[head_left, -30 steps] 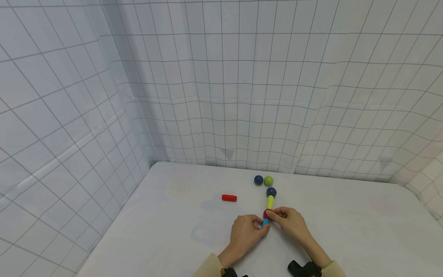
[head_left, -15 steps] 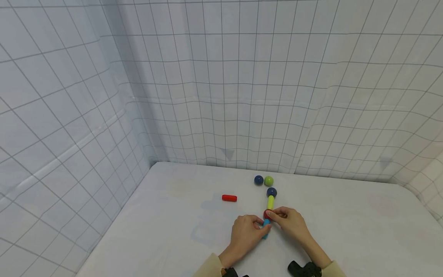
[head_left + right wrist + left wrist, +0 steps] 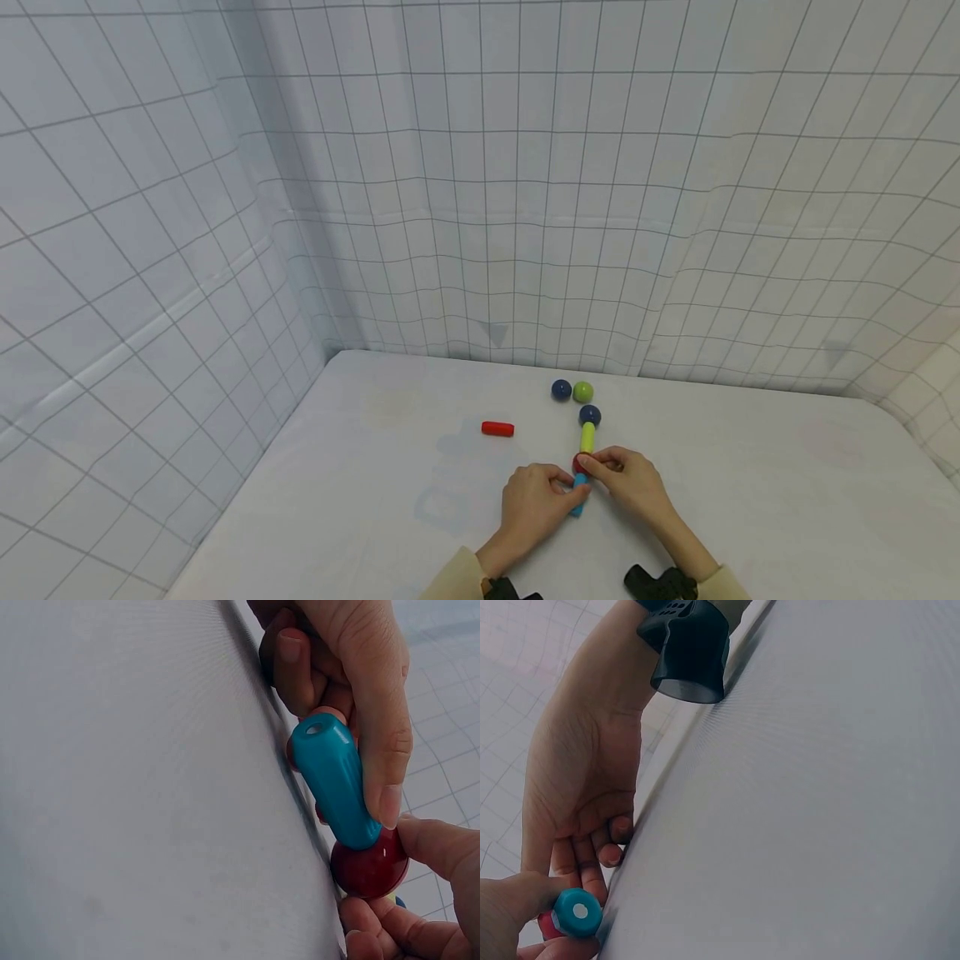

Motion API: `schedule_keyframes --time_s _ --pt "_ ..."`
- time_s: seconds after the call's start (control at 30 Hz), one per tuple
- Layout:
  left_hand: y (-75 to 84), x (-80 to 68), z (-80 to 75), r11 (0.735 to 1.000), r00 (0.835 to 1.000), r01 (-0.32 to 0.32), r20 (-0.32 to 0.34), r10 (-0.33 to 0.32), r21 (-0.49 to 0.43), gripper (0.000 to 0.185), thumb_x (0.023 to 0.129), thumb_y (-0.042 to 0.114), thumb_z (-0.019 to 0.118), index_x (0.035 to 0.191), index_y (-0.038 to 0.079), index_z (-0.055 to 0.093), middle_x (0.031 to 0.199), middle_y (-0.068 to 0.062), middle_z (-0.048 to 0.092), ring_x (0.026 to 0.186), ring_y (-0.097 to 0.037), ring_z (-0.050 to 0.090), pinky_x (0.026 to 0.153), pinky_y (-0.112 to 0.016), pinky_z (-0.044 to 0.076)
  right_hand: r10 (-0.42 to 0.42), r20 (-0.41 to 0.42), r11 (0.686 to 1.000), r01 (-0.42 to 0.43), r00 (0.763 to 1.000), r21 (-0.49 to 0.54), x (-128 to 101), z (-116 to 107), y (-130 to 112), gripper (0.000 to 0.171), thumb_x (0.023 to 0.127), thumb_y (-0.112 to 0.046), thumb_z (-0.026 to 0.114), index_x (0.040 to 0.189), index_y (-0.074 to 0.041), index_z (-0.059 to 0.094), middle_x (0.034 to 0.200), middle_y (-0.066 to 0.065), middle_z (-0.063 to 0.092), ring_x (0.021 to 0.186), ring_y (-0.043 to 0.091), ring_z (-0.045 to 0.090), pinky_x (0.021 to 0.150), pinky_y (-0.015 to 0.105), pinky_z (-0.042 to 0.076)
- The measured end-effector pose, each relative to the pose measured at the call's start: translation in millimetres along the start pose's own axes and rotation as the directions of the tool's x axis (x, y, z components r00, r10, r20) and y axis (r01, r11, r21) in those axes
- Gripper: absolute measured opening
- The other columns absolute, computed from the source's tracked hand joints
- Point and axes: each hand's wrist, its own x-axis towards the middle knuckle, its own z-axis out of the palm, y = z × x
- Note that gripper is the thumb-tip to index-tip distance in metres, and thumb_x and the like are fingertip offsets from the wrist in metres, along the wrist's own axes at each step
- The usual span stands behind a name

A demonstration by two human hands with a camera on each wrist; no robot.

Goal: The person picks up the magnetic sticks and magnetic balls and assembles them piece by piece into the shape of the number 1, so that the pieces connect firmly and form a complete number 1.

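Note:
In the head view, my left hand (image 3: 534, 504) pinches a light-blue toy rod (image 3: 334, 784) between thumb and fingers. My right hand (image 3: 626, 483) pinches a shiny dark-red ball (image 3: 367, 870) with thumb and fingertips. One end of the blue rod meets the red ball; its other end shows a small pale round spot. Beyond the ball a yellow-green rod (image 3: 588, 437) continues the line, with a dark-blue ball (image 3: 590, 415) at its far end. Fingers partly cover the red ball and blue rod in the head view.
A red rod (image 3: 497, 429) lies on the white tabletop (image 3: 360, 500) to the left. Behind the line, a second dark-blue ball (image 3: 561, 390) and a green ball (image 3: 582, 392) sit side by side. Grid-patterned white curtains (image 3: 480, 208) surround the table.
The blue rod's near end has swung slightly right, bringing the rod more into line with the yellow-green one. Both hands keep their holds; the left has shifted very slightly right.

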Motion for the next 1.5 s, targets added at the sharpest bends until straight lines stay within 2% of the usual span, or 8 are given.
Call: schedule_keyframes --time_s 0.37,1.5 --pt "-0.4 0.5 1.7 1.000 1.000 -0.002 -0.001 0.002 0.001 0.035 0.072 0.053 0.071 0.073 0.018 0.073 0.050 0.018 0.055 0.046 0.006 0.044 0.043 -0.018 0.033 0.000 -0.017 0.999 0.000 1.000 0.032 -0.3 -0.8 -1.4 0.041 0.078 -0.047 0.069 0.091 -0.007 0.070 0.072 -0.002 0.064 0.060 0.010 0.051 0.051 0.025 0.040" --pt "-0.9 5.3 6.4 1.000 1.000 -0.006 -0.013 0.006 0.008 0.031 0.073 0.050 0.071 0.078 0.020 0.073 0.052 0.020 0.056 0.047 0.007 0.045 0.044 -0.017 0.034 0.015 0.001 0.998 -0.015 1.000 0.065 4.9 -6.3 1.3 0.044 0.080 -0.047 0.066 0.096 -0.005 0.069 0.072 -0.001 0.064 0.054 0.012 0.052 0.051 0.026 0.042"
